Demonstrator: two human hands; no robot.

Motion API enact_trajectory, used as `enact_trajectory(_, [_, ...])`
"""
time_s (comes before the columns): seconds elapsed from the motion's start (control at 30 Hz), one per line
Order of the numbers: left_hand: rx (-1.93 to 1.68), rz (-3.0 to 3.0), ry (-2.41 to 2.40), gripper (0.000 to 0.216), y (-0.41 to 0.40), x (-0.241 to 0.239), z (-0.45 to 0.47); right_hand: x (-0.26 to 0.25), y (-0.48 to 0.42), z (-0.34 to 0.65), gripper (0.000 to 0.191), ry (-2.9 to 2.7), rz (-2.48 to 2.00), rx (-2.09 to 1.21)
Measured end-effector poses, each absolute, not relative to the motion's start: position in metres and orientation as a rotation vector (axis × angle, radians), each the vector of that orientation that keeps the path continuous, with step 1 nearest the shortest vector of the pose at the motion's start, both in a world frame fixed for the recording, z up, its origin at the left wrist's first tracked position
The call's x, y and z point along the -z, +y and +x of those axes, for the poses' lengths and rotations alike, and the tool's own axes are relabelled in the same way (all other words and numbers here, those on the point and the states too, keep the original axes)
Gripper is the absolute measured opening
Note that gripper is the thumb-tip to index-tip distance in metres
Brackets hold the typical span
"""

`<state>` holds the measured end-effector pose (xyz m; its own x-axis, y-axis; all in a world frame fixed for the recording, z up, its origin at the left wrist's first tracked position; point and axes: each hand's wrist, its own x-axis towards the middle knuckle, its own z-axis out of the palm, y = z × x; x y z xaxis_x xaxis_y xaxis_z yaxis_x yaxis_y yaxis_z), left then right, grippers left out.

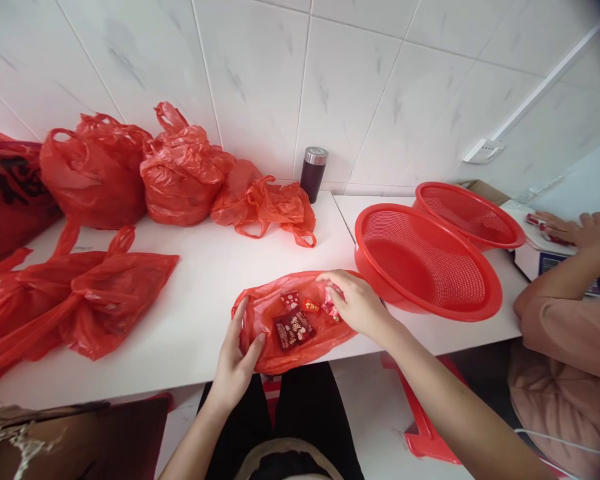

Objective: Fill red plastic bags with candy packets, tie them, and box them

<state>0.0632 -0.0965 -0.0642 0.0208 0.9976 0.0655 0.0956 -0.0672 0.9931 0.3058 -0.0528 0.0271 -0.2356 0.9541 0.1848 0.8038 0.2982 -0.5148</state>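
A red plastic bag (pixel 273 360) lies open at the table's front edge. My left hand (pixel 236 360) grips its left rim, thumb inside and fingers along the outer side. Inside the bag are a dark red printed packet (pixel 294 328), a smaller red packet with pale dots (pixel 290 300) and a small red packet with yellow print (pixel 311 306). My right hand (pixel 356 300) reaches over the bag's right rim, its fingers closed on a pink and white wrapped candy (pixel 330 305). Part of that candy is hidden by the fingers.
Two red perforated baskets (pixel 430 310) stand at the right. Filled red bags (pixel 180 180) line the wall, beside a crumpled red bag (pixel 285 207) and a black flask (pixel 313 177). Tied red bags (pixel 115 293) lie left. A co-worker's hands (pixel 580 230) are over a white scale (pixel 527 253).
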Motion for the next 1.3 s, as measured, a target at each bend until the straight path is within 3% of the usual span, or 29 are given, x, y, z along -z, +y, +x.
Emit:
enact_trajectory(0.13, [-1.181,1.391,1.267,0.068,-0.097,0.06,0.064,-0.013,-0.067,0.28,0.019,-2.27,-1.381,-0.463])
enact_trajectory(0.27, [-1.199,1.394,1.276,0.067,-0.097,0.058,0.065,0.01,-0.07,0.271,0.037,-2.501,-1.364,-0.359])
enact_trajectory(0.37, [-1.203,1.376,1.268,0.068,-0.097,0.06,0.065,0.013,-0.061,0.283,0.028,-2.374,-1.44,-0.387])
enact_trajectory(0.57, [-1.194,1.377,1.24,0.069,-0.096,0.064,0.064,-0.005,-0.057,0.299,0.032,-2.195,-1.588,-0.16])
enact_trajectory(0.73, [-1.198,1.417,1.249,0.067,-0.096,0.061,0.064,0.003,-0.074,0.27,0.025,-2.49,-1.35,-0.31])
enact_trajectory(0.83, [-1.193,1.449,1.264,0.067,-0.097,0.061,0.063,0.013,-0.075,0.258,0.038,-2.611,-1.378,-0.3])
enact_trajectory(1.0, [-1.194,1.445,1.267,0.066,-0.098,0.063,0.063,0.013,-0.066,0.268,0.02,-2.421,-1.371,-0.427])
enact_trajectory(1.13, [-1.183,1.441,1.249,0.066,-0.098,0.062,0.063,0.001,-0.066,0.279,0.03,-2.15,-1.349,-0.677])
enact_trajectory(1.3, [-1.197,1.446,1.258,0.066,-0.098,0.059,0.064,-0.005,-0.066,0.275,0.033,-2.284,-1.41,-0.728])
